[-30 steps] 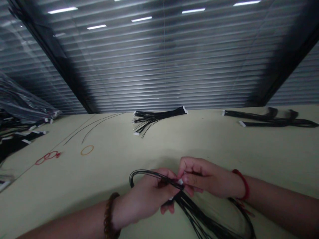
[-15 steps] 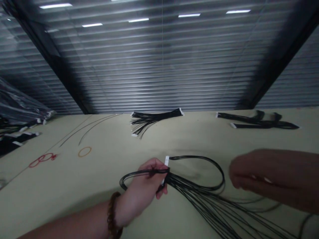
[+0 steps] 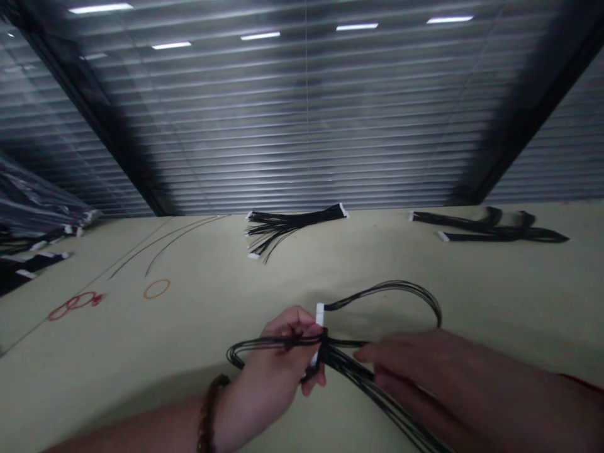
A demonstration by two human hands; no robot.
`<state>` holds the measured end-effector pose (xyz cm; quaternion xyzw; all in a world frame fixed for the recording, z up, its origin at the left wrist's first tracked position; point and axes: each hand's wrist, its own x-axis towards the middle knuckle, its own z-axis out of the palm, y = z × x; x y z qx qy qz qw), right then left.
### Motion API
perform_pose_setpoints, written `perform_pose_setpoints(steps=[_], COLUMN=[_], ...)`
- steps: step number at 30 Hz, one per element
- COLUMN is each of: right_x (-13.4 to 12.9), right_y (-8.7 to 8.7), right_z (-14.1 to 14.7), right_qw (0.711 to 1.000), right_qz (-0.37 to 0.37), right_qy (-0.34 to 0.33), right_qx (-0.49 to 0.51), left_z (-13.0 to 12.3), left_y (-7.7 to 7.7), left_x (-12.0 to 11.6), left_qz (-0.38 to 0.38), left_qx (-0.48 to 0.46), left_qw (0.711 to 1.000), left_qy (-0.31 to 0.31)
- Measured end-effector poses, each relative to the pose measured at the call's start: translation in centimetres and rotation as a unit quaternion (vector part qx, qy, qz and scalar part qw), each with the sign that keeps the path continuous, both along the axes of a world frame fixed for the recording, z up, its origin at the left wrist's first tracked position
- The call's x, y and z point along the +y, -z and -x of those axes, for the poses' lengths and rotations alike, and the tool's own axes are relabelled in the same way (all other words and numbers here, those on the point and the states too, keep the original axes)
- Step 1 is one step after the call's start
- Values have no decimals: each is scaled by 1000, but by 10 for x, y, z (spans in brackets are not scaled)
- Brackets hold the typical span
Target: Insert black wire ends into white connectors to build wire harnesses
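Observation:
A bundle of thin black wires (image 3: 389,287) ends in a white connector (image 3: 320,313) near the centre of the head view. My left hand (image 3: 283,362), with a beaded bracelet on its wrist, is closed around the connector and the wires beside it. One loop of wire bends back over the left thumb. My right hand (image 3: 425,377) lies over the wires just right of the connector. Its fingertips are at the strands, slightly blurred, and the hand hides part of the bundle. A second loop arches up behind the right hand.
A wire bundle with white ends (image 3: 297,226) lies at the back centre, and more black harnesses (image 3: 509,233) at the back right. On the left are a yellow rubber band (image 3: 156,289), red bands (image 3: 75,305), loose wires (image 3: 165,248) and bagged wire bundles (image 3: 42,201). A window with blinds (image 3: 306,126) rises behind.
My right hand has moved left from the side onto the wires near the connector. The right loop of wire has shifted upward. My left hand keeps its grip.

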<state>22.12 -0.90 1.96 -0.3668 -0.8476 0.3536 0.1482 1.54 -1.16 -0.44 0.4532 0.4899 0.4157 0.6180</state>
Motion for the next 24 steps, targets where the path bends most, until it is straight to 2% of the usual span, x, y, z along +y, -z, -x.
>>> perform_pose_setpoints(steps=[3,7,14,24], right_x=[6,12,17,19], right_y=[-4,3,13,10], right_z=[17,27,32,30], right_qw=[996,992,993,992], right_qz=[-67,-102,-91,-106], right_qy=[11,22,30,18], right_qx=[-59,-70,-65,-69], left_z=[0,-1,0,0], left_y=[2,4,5,9], left_x=[-2,-1,0,3], left_qz=[6,21,42,49], left_qx=[-1,-7,5,3], left_qw=[1000,1000,999,998], left_qy=[21,20,21,39])
